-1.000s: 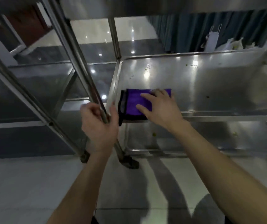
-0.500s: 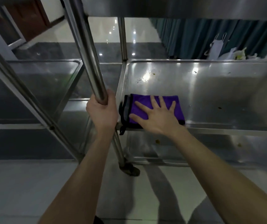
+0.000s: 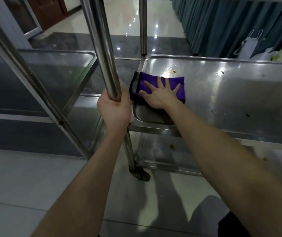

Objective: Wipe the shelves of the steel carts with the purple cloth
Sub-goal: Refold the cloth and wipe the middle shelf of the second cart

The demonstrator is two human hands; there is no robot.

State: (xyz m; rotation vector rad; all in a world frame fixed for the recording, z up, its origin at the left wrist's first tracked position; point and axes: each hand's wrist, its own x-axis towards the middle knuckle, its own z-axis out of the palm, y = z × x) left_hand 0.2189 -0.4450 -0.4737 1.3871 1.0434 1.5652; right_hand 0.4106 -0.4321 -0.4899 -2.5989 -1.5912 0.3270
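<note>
Since a second ago, the right hand [image 3: 160, 94] has slid the folded purple cloth [image 3: 157, 87] a little farther from the near edge of the shiny steel cart shelf [image 3: 239, 100], and the left hand [image 3: 115, 108] has shifted its hold on the round steel cart post [image 3: 102, 48].

From the head camera, the right hand lies flat and open on the cloth, fingers spread, pressing it down at the left end of the middle shelf. The left hand is wrapped tight around the post, so the two hands are apart. Small yellow crumbs [image 3: 174, 71] and dark spots sit just past the cloth and farther right.

To wipe well, I think the hand should keep pressing flat and push the cloth in long rows over the crumbs, while the other hand holds the cart steady.
</note>
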